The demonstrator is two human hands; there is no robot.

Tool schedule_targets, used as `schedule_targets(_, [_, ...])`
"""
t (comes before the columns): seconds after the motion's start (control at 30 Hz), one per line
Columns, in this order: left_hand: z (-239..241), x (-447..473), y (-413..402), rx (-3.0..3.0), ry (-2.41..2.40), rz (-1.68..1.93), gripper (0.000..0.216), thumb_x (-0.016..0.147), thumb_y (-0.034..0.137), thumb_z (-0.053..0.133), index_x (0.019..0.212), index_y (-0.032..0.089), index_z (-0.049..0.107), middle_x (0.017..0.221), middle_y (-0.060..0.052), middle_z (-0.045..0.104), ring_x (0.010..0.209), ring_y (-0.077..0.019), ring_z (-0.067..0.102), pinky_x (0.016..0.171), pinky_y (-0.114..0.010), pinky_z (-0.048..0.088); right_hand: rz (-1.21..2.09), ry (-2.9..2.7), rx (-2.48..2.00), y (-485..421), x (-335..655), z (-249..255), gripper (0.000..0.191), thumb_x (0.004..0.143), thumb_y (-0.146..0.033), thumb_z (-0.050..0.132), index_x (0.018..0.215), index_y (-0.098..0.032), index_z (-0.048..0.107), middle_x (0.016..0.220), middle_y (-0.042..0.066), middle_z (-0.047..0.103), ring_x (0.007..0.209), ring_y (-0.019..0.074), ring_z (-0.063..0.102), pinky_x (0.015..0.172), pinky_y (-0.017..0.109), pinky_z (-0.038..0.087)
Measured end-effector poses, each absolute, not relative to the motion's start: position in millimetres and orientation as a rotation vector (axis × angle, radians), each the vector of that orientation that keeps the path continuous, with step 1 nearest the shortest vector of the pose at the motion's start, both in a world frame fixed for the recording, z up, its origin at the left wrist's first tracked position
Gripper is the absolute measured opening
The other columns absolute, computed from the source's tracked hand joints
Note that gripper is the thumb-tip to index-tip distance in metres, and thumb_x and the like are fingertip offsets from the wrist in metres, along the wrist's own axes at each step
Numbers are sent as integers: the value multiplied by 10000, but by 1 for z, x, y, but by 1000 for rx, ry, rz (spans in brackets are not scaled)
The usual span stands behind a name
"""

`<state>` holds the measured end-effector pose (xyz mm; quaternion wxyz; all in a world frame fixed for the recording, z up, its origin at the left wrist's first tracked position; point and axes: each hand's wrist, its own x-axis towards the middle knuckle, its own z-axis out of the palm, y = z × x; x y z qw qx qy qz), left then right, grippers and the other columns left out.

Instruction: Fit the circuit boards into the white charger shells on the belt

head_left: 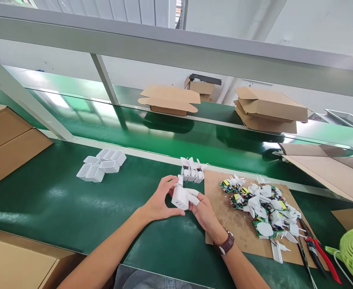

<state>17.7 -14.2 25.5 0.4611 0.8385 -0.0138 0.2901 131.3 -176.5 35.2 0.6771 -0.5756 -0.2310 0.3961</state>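
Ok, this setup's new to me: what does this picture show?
There's no machine: a person's head-worn camera looks forward and down. Their left hand and right hand, the latter with white finger covers, hold a white, boxy plastic housing above a dark-green tabletop. To the left sit white, open-topped plastic cases; just beyond the hands, white plastic cases with parts inside. To the right, a flat brown cardboard sheet bears piled green circuit boards and white plastic pieces.
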Motion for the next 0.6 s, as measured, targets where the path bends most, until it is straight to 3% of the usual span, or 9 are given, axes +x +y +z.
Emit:
schedule_targets(0.2, [17,20,-25,2146,-7,846,773,822,646,723,1441,264,459,1202,-124,590,839,-196,654,594,-303,595,1053,-330,-1164,-176,127,45,446,778,-574,771,970,-173,735,846,67,752,759,230,712,668,389,644])
schedule_targets(0.37, [20,20,-20,2097,31,902,815,848,734,620,1459,213,475,1267,-165,594,954,-238,682,724,-372,634,872,-466,-1293,-176,127,40,423,796,-550,762,1008,-190,694,913,66,739,821,231,710,762,420,639])
schedule_targets(0.5, [26,20,-14,2000,71,844,471,1030,475,505,1433,235,558,1309,-147,656,1085,-231,700,895,-403,623,390,-796,-1652,-179,126,33,346,867,-377,693,1168,-218,634,1132,95,675,1004,239,666,949,458,580])
schedule_targets(0.6, [28,22,-11,2008,-16,805,302,1024,343,558,1279,263,699,1282,-111,703,1158,-227,692,968,-394,602,226,-918,-1838,-182,127,26,479,880,-280,638,1341,-210,527,1099,87,624,959,228,631,942,468,568])
